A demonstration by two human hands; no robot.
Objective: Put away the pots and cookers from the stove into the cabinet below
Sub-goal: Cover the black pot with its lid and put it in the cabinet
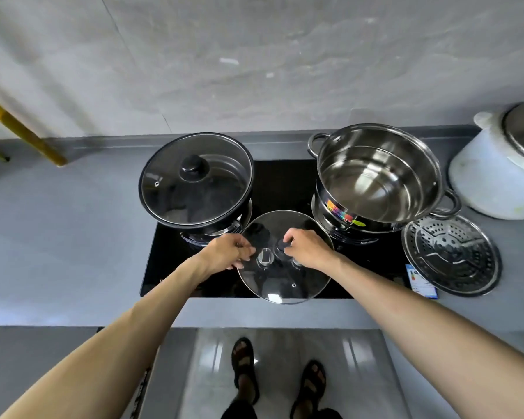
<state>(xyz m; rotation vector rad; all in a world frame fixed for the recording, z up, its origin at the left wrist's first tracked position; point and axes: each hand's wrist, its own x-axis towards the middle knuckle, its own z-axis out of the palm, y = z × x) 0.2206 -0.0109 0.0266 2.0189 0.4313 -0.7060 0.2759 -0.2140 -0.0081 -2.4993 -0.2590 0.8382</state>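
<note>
While both hands share the round clear glass lid [285, 281] over the front of the black glass stove [282, 182], the right hand [307, 247] curls round its black knob [281, 245] and the left hand [227, 252] pinches the left rim, probably to keep the slippery disc level. Behind them, the black lidded pot [195, 182] and the open stainless steel pot [378, 173] sit on the burners. The perforated steel steamer plate [451, 255] and the white cooker [493, 176] rest on the grey worktop [58, 237], none yet stowed.
</note>
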